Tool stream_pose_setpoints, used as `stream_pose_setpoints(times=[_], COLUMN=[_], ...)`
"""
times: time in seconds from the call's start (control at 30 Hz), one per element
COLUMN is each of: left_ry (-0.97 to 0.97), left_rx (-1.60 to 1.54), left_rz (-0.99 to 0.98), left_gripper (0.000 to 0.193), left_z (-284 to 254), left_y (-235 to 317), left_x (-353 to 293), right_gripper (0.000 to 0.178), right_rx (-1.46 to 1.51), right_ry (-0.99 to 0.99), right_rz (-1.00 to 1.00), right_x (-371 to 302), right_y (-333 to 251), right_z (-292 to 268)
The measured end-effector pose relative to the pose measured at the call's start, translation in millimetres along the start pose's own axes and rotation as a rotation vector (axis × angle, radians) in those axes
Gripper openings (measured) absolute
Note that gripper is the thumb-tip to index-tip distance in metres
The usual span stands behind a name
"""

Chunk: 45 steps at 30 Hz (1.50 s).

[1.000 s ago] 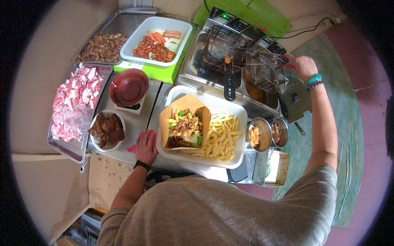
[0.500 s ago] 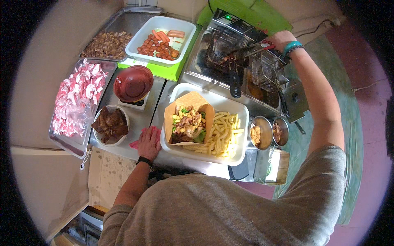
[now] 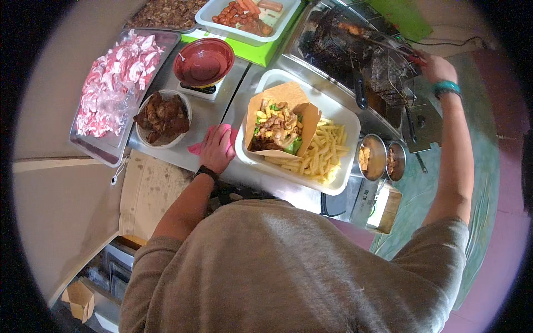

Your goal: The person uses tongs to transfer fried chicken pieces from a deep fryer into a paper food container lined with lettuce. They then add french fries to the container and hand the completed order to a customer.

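My right hand (image 3: 440, 70) is wrapped around red-handled tongs (image 3: 410, 54) over the deep fryer at the upper right. An orange-brown fried piece (image 3: 350, 28) is at the tongs' tips, above a dark wire basket (image 3: 333, 47); whether it is gripped or lies in the basket I cannot tell. My left hand (image 3: 217, 151) rests on the metal counter with its fingers closed over a pink cloth (image 3: 195, 148). Beside it stands a white tub (image 3: 353, 133) holding fries (image 3: 327, 152) and an open cardboard box (image 3: 309, 125) filled with meat, greens and yellow pieces.
A bowl of browned meat (image 3: 162, 117), a red bowl (image 3: 204, 62) on a small scale and a tray of raw sliced meat (image 3: 115, 83) are at left. A tub of sausages (image 3: 245, 19) stands behind. Two metal cups (image 3: 371, 157) sit right of the fries.
The whole view has shifted, so the counter appears higher and further right. The tongs have swung with their tips toward the fryer's back. My left hand stays on the cloth.
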<state>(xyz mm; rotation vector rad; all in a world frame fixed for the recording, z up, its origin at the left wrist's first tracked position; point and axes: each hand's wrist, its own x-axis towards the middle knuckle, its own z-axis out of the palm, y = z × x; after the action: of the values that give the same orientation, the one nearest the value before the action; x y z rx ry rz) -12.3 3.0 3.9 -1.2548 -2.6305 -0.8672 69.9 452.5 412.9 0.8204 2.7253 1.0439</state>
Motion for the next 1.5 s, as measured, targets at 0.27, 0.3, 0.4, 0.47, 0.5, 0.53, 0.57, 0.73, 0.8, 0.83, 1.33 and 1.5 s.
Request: stream_pose_setpoints(times=[0.27, 0.3, 0.4, 0.47, 0.5, 0.53, 0.57, 0.73, 0.8, 0.83, 1.33, 1.5], left_ry=[-0.008, -0.002, 0.012, 0.021, 0.018, 0.015, 0.012, 0.003, -0.014, -0.026, -0.174, -0.164], left_rx=[0.005, 0.003, -0.006, 0.002, 0.012, 0.01, 0.001, 0.047, 0.046, 0.025, 0.069, 0.111], left_rz=[0.013, 0.016, 0.037, 0.039, 0.013, -0.002, -0.005, 0.017, -0.014, -0.024, -0.019, -0.029], left_gripper=[0.046, 0.046, 0.046, 0.046, 0.046, 0.046, 0.046, 0.048, 0.048, 0.049, 0.054, 0.051], left_z=[5, 6, 9, 6, 5, 8, 11, 6, 5, 5, 3, 7], left_y=[-4, -5, -6, -6, -7, -8, -7, -4, -4, -5, -2, -3], left_x=[1, 0, 2, 2, -1, -3, -1, 3, -2, -3, 5, 1], right_gripper=[0.044, 0.046, 0.051, 0.048, 0.049, 0.051, 0.053, 0.046, 0.048, 0.049, 0.035, 0.039], right_rx=[0.243, 0.291, 0.402, 0.402, 0.375, 0.338, 0.298, 0.287, 0.386, 0.55, 0.325, 0.413], right_ry=[0.075, 0.032, -0.147, -0.081, -0.093, -0.112, -0.133, -0.265, -0.262, -0.308, -0.151, -0.133], right_rz=[-0.148, -0.19, -0.225, -0.353, -0.392, -0.417, -0.43, -0.438, -0.5, -0.46, 0.214, 0.144], right_x=[-104, -117, -138, -143, -141, -141, -143, -129, -114, -107, 61, 87], right_y=[20, 12, -24, -42, -52, -63, -73, -93, -73, -59, -49, -54], right_z=[-70, -78, -95, -88, -84, -84, -86, -82, -91, -99, 67, 104])
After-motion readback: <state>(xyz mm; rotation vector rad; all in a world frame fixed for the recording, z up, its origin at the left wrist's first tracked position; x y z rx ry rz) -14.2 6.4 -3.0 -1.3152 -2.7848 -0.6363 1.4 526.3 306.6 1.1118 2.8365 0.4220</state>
